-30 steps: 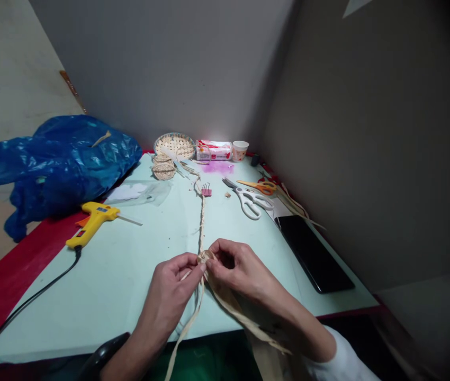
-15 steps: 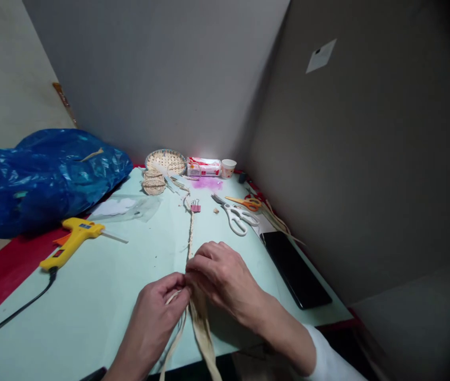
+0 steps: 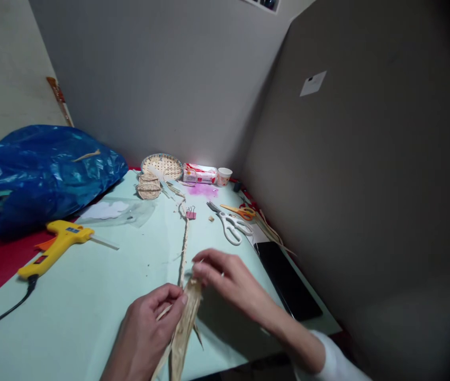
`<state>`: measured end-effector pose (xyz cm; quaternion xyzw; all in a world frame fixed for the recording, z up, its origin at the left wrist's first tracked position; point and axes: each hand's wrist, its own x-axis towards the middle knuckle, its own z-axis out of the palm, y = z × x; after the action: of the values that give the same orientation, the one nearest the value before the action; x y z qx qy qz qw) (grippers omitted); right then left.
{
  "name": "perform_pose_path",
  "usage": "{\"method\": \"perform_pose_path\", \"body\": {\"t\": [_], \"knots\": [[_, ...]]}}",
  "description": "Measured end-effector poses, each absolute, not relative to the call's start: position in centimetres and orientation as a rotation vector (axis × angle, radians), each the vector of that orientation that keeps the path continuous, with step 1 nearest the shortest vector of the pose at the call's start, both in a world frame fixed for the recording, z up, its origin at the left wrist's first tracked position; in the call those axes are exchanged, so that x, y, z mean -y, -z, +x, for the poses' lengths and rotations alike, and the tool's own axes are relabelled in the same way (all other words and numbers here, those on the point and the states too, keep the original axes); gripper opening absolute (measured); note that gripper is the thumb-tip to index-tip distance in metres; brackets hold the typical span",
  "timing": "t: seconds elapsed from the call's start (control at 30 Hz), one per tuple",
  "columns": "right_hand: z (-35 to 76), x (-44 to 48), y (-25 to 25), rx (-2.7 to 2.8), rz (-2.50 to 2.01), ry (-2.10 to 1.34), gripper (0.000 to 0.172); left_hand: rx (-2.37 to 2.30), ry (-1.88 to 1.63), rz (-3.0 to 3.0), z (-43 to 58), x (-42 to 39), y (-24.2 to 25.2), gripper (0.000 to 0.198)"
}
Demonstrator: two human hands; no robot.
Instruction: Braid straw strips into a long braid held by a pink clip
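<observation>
Pinching the near end of a thin braid point(image 3: 185, 243) btwn thumb and index, the L hand point(image 3: 149, 320) is nr the near edge of the table point(image 3: 101, 296), about mid-width. Grip there: tips pressed together on the braid. R hand point(image 3: 225, 275) is just beyond and to the right, fingers curled at the top of a broad strip point(image 3: 185, 323); motion blur, so can't tell if that's pinched or only touched. Strip runs past the L thumb twd the near edge and out of frame, w/ a narrower strand point(image 3: 163, 313) caught in the L hand.

Progress: from the pink clip point(image 3: 191, 215), mid-width twd the far edge, down to the L hand, it's plaited and approx straight; that stretch looks done. Strip + strand on the near side are unplaited, so prob. a fair bit left; can't judge how much b/c the ends are cut off.

Around: white scissors point(image 3: 233, 233) and orange scissors point(image 3: 244, 212) btwn clip and right edge, black slab point(image 3: 288, 280) along the right edge, yellow glue gun point(image 3: 60, 246) twd the left edge, woven basket point(image 3: 163, 161) and paper cup point(image 3: 224, 177) at the far edge.
</observation>
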<state>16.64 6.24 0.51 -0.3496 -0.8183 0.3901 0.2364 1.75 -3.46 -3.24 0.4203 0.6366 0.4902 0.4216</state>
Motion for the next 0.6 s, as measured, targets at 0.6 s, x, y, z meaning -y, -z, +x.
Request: {"method": "perform_pose_path", "body": {"t": [0.6], "knots": [[20.7, -18.6, -1.1, 2.29, -1.558, -0.361, 0.033, -1.572, -1.16, 1.025, 1.1, 3.4, 2.3, 0.028]]}}
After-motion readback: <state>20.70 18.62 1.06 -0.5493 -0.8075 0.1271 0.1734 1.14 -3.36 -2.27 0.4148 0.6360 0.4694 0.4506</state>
